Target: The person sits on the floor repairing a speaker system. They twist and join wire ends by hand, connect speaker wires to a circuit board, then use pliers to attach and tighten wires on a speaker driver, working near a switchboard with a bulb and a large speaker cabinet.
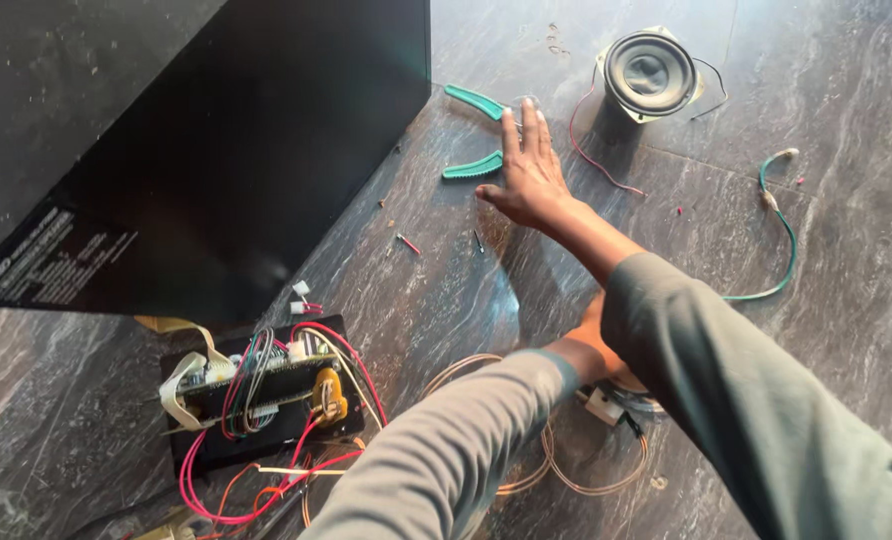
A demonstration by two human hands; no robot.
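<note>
Right hand [532, 172]: fingers together, flat, beside green pliers [474, 135], near speaker [651, 73]. Left hand [594, 345]: fingers hidden, state unknowable. Risk: sleeve snagging loose wires [556, 465].

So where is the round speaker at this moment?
In the head view, the round speaker lies on the dark stone floor at the top right, just right of the outstretched right hand, with a red wire trailing beside it.

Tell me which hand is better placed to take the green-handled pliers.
Probably the right. The right hand lies open beside the pliers; the left hand sits far back by the wire loops, mostly hidden under the right arm.
</note>
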